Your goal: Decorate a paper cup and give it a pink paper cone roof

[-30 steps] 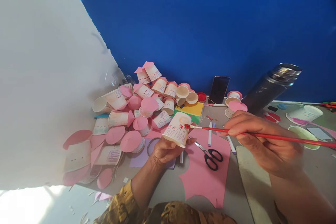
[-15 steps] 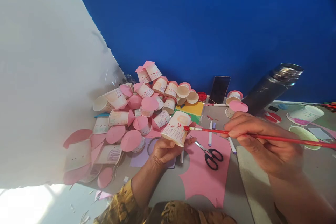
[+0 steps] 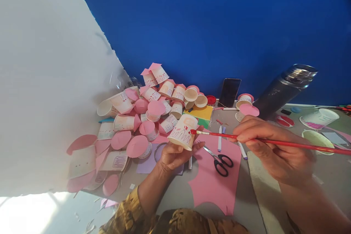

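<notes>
My left hand (image 3: 172, 156) grips a paper cup (image 3: 182, 131), tilted with its wider rim down. Purple zigzag strokes, red dabs and a faint orange shape mark the cup's side. In my right hand (image 3: 274, 148) is a thin red paintbrush (image 3: 222, 135), pinched along its handle. The brush's red-coated bristles meet the right side of the cup near the red dabs. Just below the brush, black-handled scissors (image 3: 221, 162) lie on a cut sheet of pink paper (image 3: 214, 190).
Many decorated cups with pink paper tops (image 3: 137, 147) are heaped at the left. A phone (image 3: 229, 93) leans on the blue wall beside a dark flask (image 3: 282, 89). Markers (image 3: 219, 139) lie behind the scissors. At right are a pale green bowl (image 3: 318, 140) and a pink-stained cup (image 3: 319, 119).
The brush tip has shifted slightly left along the cup, and my right hand has moved a little left with it. More red shows among the dabs. The left hand still holds the cup.
</notes>
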Tool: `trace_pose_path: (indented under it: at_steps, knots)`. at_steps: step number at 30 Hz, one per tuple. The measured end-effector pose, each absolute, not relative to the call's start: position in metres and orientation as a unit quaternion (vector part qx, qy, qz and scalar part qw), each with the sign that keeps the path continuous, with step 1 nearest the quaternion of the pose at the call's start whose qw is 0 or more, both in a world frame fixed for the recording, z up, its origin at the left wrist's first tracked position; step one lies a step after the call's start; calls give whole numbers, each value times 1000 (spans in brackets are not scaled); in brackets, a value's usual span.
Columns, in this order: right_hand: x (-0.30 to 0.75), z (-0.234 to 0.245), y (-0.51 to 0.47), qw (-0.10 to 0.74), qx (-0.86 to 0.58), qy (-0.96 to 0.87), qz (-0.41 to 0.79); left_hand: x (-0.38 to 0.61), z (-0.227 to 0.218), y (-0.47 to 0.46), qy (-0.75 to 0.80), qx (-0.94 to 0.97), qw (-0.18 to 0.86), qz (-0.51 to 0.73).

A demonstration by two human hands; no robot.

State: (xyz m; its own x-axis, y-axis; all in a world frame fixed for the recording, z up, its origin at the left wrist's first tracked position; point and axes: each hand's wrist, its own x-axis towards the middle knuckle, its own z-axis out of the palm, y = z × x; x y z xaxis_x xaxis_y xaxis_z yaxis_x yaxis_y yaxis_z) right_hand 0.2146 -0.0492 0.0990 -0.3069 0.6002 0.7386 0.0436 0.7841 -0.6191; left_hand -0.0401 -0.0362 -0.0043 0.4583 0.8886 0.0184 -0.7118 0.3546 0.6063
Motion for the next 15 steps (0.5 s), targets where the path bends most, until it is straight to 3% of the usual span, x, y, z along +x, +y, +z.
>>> trace_pose_path:
  at_steps: [15]
  knots:
    - [213,99,-48,545,-212,-772,251,-40,-3,-37,153,281,810,491]
